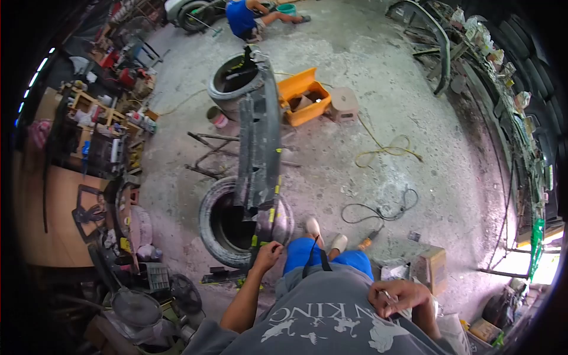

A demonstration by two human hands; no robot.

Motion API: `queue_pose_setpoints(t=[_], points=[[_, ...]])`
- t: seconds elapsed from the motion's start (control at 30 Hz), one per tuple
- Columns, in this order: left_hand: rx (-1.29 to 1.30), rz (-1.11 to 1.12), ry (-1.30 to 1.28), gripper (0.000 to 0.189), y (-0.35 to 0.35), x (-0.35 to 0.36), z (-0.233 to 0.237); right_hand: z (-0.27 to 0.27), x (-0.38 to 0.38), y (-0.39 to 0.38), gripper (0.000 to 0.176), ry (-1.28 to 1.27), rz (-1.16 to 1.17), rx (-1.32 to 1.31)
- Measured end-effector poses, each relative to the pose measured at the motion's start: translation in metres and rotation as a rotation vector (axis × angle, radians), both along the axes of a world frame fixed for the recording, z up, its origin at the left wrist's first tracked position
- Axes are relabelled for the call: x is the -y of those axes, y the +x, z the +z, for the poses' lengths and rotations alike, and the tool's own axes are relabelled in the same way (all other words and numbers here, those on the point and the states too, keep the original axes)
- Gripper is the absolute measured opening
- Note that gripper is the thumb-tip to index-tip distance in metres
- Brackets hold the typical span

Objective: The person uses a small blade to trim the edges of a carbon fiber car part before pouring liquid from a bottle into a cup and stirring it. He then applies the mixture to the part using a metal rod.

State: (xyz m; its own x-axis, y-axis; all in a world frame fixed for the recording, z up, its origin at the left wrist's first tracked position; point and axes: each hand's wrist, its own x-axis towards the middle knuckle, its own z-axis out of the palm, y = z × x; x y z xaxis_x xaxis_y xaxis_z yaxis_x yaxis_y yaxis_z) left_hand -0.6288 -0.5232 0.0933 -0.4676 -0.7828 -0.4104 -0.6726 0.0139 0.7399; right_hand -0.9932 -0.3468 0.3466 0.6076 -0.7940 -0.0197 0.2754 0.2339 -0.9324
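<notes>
A long dark bumper-like panel (258, 142) with yellow tape pieces along its edge lies across two stacks of tires. My left hand (269, 257) is at its near end, fingers curled, beside a yellow-green tape piece; whether it grips anything is too small to tell. The near tire (213, 204) lies flat beneath the panel, the far tire (220, 97) beyond it. In front of my grey shirt, my right hand (397, 297) is closed around a small shiny object I cannot make out.
An orange toolbox (322, 106) stands open beside a stool (344, 105). A yellow cord (378, 149) and a black cable (378, 214) lie on the floor. A cardboard box (436, 269) sits at right. Another person (241, 21) sits far ahead. Cluttered shelves line the left.
</notes>
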Motion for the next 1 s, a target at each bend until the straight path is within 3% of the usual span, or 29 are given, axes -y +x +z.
queue_pose_setpoints(t=[0.13,0.23,0.3,0.47,0.57,0.63,0.83,1.0], points=[[-0.05,0.125,0.148,0.024,-0.027,0.018,0.001,-0.001,0.07,-0.024,0.023,0.094,0.013,-0.078],[-0.115,0.192,0.157,0.026,-0.05,0.048,-0.007,-0.009,0.124,-0.046,0.021,0.05,0.16,-0.135],[-0.142,0.139,0.169,0.027,-0.059,0.066,-0.015,-0.013,0.157,-0.058,0.019,0.132,0.126,-0.059],[-0.131,0.046,0.15,0.023,-0.066,0.107,-0.022,0.014,0.253,-0.057,0.018,0.184,0.157,-0.151],[-0.155,0.074,0.048,0.023,-0.066,0.124,-0.021,0.003,0.303,-0.066,0.019,0.076,0.296,-0.207],[-0.123,0.139,0.063,0.024,-0.065,0.124,-0.007,-0.009,0.336,-0.074,0.019,0.204,0.4,-0.039],[-0.026,0.544,0.15,0.027,-0.08,0.113,-0.009,-0.012,0.465,-0.067,0.021,0.115,0.674,-0.072],[0.029,0.697,0.149,0.029,-0.117,0.118,-0.016,-0.056,0.546,-0.093,0.022,0.137,0.871,0.118]])
